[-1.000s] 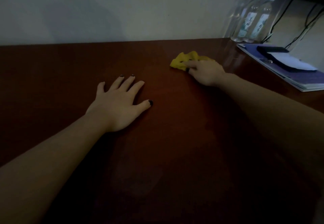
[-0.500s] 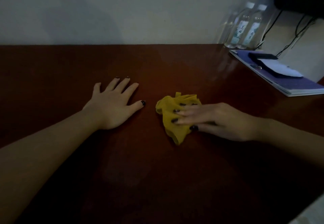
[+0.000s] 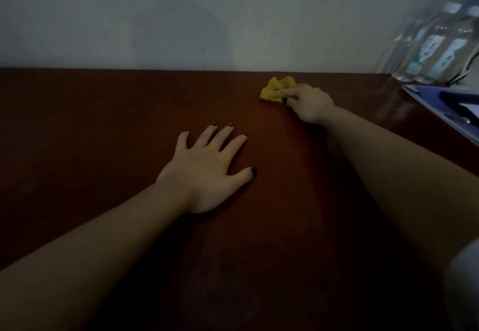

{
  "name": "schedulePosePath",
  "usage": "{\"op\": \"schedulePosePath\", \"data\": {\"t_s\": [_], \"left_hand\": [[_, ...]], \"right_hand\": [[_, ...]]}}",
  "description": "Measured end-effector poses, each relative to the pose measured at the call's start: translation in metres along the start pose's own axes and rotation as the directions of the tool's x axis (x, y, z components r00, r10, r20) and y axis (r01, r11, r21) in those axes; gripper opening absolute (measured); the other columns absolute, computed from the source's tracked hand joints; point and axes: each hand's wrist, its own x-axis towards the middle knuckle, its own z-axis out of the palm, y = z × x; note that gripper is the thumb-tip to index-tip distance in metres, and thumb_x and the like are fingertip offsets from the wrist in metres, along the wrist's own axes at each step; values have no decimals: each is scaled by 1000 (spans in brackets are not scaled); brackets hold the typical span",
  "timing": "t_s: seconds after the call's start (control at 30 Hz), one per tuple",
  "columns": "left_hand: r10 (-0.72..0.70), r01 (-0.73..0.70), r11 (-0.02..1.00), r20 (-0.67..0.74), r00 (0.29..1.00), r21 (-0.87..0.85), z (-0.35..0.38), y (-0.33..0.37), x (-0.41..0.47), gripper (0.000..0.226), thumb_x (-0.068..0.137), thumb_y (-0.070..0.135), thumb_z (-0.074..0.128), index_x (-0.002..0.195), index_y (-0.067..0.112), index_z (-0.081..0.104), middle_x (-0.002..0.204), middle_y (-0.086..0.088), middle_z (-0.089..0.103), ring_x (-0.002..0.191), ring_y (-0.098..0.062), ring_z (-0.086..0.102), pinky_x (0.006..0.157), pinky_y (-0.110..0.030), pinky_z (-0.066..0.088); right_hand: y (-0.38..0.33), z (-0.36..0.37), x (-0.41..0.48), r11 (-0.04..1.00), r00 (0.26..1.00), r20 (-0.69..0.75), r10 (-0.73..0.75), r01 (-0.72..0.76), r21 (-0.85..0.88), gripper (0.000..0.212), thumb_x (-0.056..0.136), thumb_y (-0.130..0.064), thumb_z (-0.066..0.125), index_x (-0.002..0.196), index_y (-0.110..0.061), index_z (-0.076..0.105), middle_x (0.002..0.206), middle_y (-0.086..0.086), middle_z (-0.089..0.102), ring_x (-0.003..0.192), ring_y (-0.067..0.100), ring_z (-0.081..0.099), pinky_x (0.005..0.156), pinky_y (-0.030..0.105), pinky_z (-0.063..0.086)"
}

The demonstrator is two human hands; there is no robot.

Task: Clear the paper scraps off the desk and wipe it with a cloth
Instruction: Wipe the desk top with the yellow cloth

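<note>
While the left hand [image 3: 207, 172] lies flat, palm down with fingers spread and grasping nothing, on the dark reddish-brown tabletop [image 3: 90, 128], the right hand [image 3: 309, 104] reaches far forward with its fingers curled down onto a yellow cloth [image 3: 274, 89]. This cloth is a soft, crumpled wad with irregular folds and a peaked upper edge; it sits near the far edge of the tabletop, close to the pale wall [image 3: 181, 20], and is well apart from the left hand. Its long axis runs roughly left to right, with the free bunched end pointing left, away from the right hand. In the dim light, the fingers appear to press and pinch the cloth rather than lift it, though the grip cannot be resolved exactly. Both hands carry dark nail polish. The tabletop is smooth and faintly glossy. At the far right stand clear plastic bottles [image 3: 438, 51] with pale labels, blurred, beside a flat blue notebook [image 3: 435, 100] lying on the tabletop.
</note>
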Motion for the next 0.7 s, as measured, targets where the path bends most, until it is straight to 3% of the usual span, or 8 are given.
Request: {"op": "schedulePosePath", "data": {"t_s": [0.17, 0.33, 0.53, 0.7], "left_hand": [[4, -4, 1000, -2, 1000, -12, 0, -1, 2, 71, 86, 69, 12, 148, 40, -5, 158, 11, -12, 145, -13, -13, 116, -50, -6], [-4, 4, 1000, -4, 1000, -27, -2, -1, 0, 71, 86, 70, 14, 148, 40, -2, 158, 11, -8, 145, -12, -11, 116, -49, -5], [-23, 31, 986, 52, 998, -161, -11, -1, 5, 72, 86, 67, 35, 148, 42, 9, 158, 12, -1, 145, -13, -6, 116, -50, -5], [26, -27, 992, -6, 1000, -127, -23, -11, 22, 66, 87, 64, 37, 146, 39, 22, 153, 7, 19, 140, -20, 13, 113, -46, 16]], "right_hand": [[-1, -3, -7, 997, 996, 44, -77, 77, 4, 41, 99, -28, 38, 136, -44, 40, 144, 5, 41, 129, 32, 38, 100, 37, 33], [-14, -16, -70, 976, 975, 67, -213, 215, -25, 43, 99, -27, 40, 137, -46, 36, 141, -2, 47, 123, 30, 45, 96, 39, 37], [-16, -23, -143, 915, 915, 39, -401, 402, -34, 44, 95, -28, 48, 135, -46, 39, 141, -19, 41, 126, 10, 46, 96, 31, 43], [-3, -22, -129, 919, 918, 67, -391, 393, -21, 43, 96, -31, 46, 134, -50, 37, 140, -23, 41, 125, 8, 47, 94, 33, 45]]}}
